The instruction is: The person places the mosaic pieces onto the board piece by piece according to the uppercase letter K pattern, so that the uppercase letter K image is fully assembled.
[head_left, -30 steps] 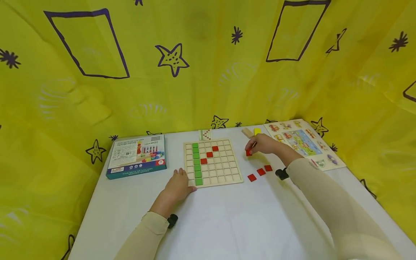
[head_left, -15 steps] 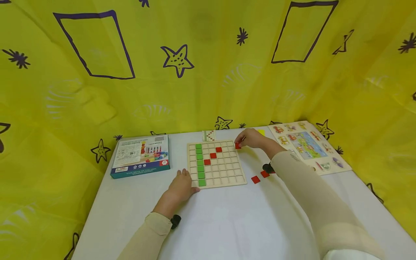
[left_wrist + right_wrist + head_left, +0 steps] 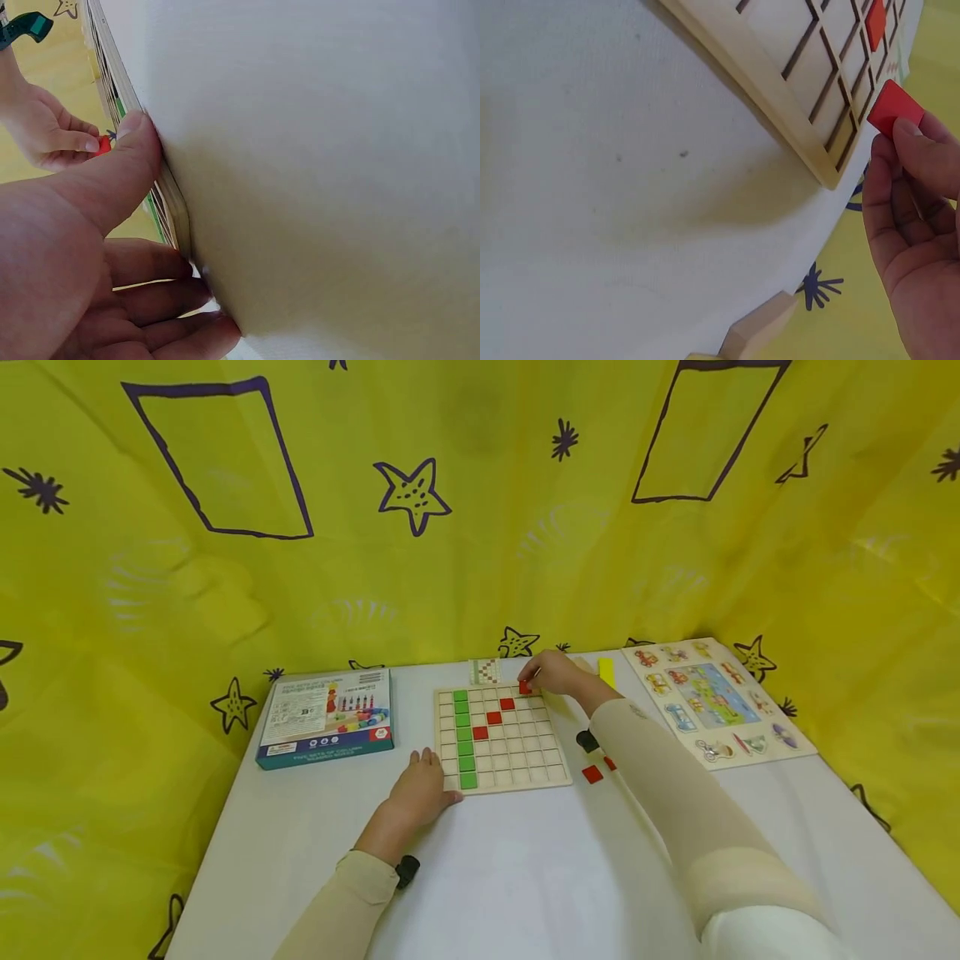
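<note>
A wooden grid board [image 3: 517, 739] lies on the table with a column of green tiles [image 3: 466, 735] and a diagonal of red tiles [image 3: 493, 718]. At its near left corner rests my left hand [image 3: 417, 789], the thumb against the front edge and the fingers along the left side. My right hand [image 3: 553, 672] pinches a red square tile [image 3: 895, 106] between thumb and fingers, over the board's far edge. In the right wrist view the tile is tilted and apart from the grid. Behind the board stands a small pattern card [image 3: 483, 672] with green and red squares.
Loose red tiles [image 3: 592, 774] lie right of the board, partly hidden by the right sleeve. A boxed toy set [image 3: 326, 718] sits at the left, a picture puzzle board [image 3: 716, 702] at the right. A yellow block [image 3: 606, 672] and a wooden block [image 3: 759, 324] lie near the back.
My right hand has carried the red tile leftward from beside the board to above its far edge. The left hand keeps its place at the corner, while the head view has shifted slightly.
</note>
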Demonstrator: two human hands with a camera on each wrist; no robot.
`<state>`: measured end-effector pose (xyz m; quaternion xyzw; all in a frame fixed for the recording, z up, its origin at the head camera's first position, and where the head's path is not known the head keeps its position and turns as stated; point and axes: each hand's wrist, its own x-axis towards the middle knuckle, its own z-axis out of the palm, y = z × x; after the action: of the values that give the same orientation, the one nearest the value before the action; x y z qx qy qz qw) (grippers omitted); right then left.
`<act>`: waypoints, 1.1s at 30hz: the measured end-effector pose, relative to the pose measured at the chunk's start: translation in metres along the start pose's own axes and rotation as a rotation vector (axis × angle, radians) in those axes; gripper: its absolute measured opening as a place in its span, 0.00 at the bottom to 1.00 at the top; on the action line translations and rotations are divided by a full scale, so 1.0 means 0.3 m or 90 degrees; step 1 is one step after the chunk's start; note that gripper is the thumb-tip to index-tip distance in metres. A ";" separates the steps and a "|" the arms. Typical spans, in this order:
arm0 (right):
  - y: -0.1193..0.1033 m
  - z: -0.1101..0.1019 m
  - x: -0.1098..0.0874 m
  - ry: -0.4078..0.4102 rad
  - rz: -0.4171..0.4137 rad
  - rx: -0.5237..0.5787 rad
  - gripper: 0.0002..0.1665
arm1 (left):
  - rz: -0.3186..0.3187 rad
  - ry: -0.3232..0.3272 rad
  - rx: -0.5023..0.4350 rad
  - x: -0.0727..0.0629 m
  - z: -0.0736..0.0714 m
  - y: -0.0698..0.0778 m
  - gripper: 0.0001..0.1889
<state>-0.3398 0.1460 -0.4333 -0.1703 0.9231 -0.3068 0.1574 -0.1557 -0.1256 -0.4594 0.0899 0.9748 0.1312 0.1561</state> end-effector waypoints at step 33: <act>0.053 0.076 0.075 0.033 -0.062 -0.042 0.13 | -0.018 -0.006 -0.013 0.007 -0.004 0.008 0.47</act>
<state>-0.3541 0.1370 -0.4647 -0.2122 0.9270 -0.2881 0.1122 -0.1577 -0.1230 -0.4581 0.0751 0.9739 0.1385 0.1633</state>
